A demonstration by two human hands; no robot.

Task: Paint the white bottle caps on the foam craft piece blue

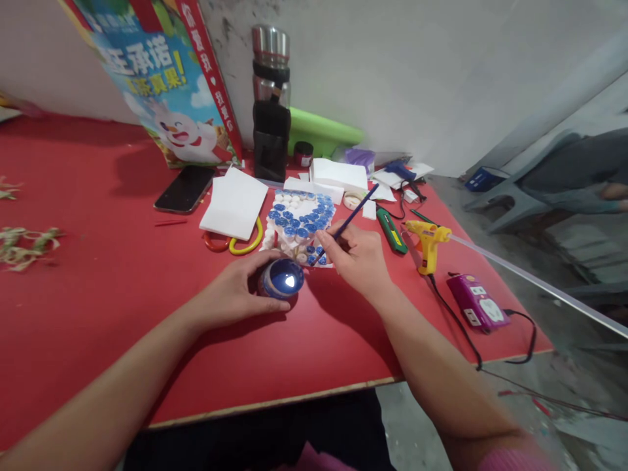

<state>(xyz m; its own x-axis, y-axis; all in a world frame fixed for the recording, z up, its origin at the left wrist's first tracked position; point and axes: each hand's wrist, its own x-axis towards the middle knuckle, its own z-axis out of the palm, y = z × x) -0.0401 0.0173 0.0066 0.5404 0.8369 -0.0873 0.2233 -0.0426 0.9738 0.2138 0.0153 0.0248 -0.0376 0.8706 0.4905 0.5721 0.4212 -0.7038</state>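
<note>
My left hand (245, 288) is wrapped round a small jar (280, 278) with blue paint inside, low over the red table. A thin dark blue brush (356, 212) is pinched in my right hand (356, 258), its tip down at the lower edge of a craft piece (301, 219). Many small round pieces cover that craft piece, some painted blue and others white. The jar is just in front of it, at its lower left.
White sheets (234, 203) lie over yellow and red scissors handles (248, 241), beside a phone (184, 188). A yellow glue gun (428, 243), a green cutter (391, 230) and a purple power socket (477, 302) are on the right. Behind stand a flask (271, 49) and a printed bag (169, 85).
</note>
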